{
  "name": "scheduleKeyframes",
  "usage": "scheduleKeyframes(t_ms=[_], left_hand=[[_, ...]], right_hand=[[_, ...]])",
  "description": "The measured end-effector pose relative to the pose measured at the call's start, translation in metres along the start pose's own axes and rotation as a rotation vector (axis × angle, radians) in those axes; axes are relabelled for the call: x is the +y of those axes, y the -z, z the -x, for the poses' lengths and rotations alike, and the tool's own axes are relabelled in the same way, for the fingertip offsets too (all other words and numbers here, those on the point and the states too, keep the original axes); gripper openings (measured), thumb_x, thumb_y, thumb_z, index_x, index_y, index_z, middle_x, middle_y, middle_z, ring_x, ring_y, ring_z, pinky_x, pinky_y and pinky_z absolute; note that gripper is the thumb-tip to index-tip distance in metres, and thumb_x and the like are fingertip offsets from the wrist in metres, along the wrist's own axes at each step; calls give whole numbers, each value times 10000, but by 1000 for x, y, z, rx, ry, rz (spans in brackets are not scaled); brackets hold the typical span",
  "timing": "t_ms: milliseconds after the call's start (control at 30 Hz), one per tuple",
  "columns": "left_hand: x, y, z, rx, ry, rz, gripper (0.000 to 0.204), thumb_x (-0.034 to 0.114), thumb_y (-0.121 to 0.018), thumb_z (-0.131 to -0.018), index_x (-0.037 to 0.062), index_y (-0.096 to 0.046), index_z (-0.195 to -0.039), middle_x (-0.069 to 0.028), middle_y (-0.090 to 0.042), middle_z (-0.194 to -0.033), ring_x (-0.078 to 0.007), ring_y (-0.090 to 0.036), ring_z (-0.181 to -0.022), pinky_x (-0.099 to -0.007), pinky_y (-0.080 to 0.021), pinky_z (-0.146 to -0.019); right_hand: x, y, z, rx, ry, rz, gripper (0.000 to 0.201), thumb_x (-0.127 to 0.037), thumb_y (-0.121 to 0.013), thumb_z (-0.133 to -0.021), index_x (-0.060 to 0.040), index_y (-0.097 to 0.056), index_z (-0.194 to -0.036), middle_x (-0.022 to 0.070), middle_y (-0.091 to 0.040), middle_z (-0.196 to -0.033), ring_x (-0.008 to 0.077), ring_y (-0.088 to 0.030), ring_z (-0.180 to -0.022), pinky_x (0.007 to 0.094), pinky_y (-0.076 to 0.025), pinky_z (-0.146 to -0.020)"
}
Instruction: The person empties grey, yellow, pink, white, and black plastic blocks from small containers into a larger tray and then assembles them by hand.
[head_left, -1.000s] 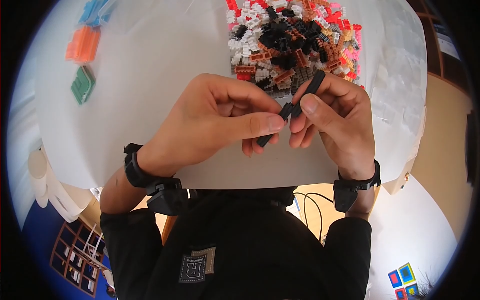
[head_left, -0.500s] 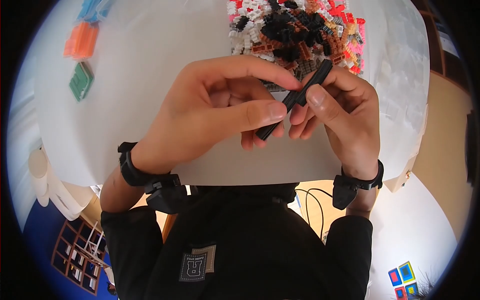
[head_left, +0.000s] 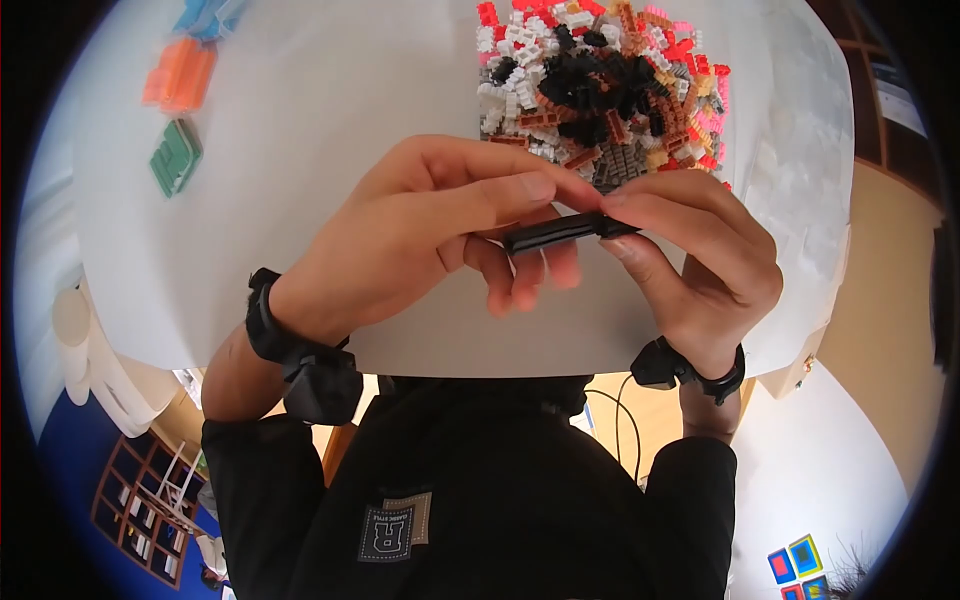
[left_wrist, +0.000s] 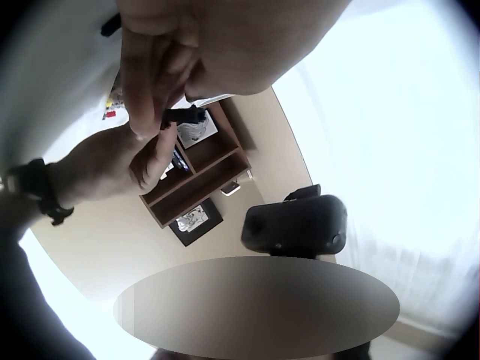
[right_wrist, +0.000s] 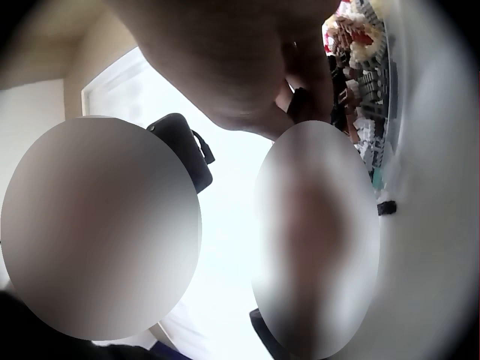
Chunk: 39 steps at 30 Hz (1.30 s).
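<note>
A slim black bar of toy building bricks lies nearly level between the hands in the head view. My right hand pinches its right end between thumb and fingertips. The left hand is around the other end, its thumb raised off the bar and its loosely bent fingers behind and below it. The left index fingertip is right at the right hand's fingertips. In the left wrist view, a dark end of the bar shows beside the right hand's thumb. The right wrist view hides most of the bar behind the hand.
Beyond the hands, a heap of mixed small bricks covers the table's back middle. At the far left lie a green piece, orange pieces and blue pieces. Clear plastic is on the right side.
The bar has turned from a steep slant to nearly level. Its two black parts came together earlier. The left thumb has lifted off it, and the right hand has shifted its hold to the right end.
</note>
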<state>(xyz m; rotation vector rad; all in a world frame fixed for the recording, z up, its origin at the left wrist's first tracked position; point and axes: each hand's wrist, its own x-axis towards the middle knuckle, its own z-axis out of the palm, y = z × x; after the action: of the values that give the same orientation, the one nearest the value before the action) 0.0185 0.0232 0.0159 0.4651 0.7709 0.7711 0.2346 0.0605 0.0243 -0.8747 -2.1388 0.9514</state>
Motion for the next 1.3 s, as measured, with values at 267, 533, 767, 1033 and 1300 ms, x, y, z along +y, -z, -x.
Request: scheduleKeyframes(t_ms=[267, 533, 767, 1033, 1300], left_hand=[[-18, -4, 1, 93, -544, -519, 301, -99, -665, -756, -91, -609, -1051, -162, -669, -923, -203, -668, -833, -271, -555, -679], [-17, 0, 2, 94, -707, -739, 248, -137, -699, -700, -76, -637, -933, -172, -674, -892, -211, -676, -828, -285, -561, -737], [-18, 0, 2, 115, -724, -732, 247, -133, -712, -693, -72, -641, -922, -172, -677, -879, -202, -680, -804, -273, -562, -718], [-18, -1, 4, 128, -718, -751, 244, -126, -717, -694, -77, -644, -922, -170, -679, -873, -208, -685, -809, -278, -567, -721], [-19, -4, 4, 154, -732, -780, 247, -114, -713, -698, -73, -648, -932, -167, -685, -880, -195, -685, -800, -268, -559, -712]], right_hand=[[4, -10, 6, 121, -11, -211, 265, 92, -743, -648, 34, -681, -899, 132, -688, -857, 222, -659, -768, 278, -518, -659], [1, -18, 9, 123, 3, -187, 274, 98, -744, -641, 33, -676, -899, 140, -692, -858, 242, -674, -786, 286, -527, -665], [5, -19, 9, 144, 64, -151, 268, 96, -749, -632, 25, -678, -880, 141, -675, -845, 239, -659, -750, 286, -519, -633], [6, -22, 11, 155, 81, -151, 256, 94, -745, -630, 22, -679, -867, 141, -668, -834, 242, -653, -745, 292, -516, -623], [4, -24, 11, 180, 65, -181, 264, 96, -745, -636, 28, -680, -882, 151, -669, -833, 242, -656, -748, 291, -518, -634]])
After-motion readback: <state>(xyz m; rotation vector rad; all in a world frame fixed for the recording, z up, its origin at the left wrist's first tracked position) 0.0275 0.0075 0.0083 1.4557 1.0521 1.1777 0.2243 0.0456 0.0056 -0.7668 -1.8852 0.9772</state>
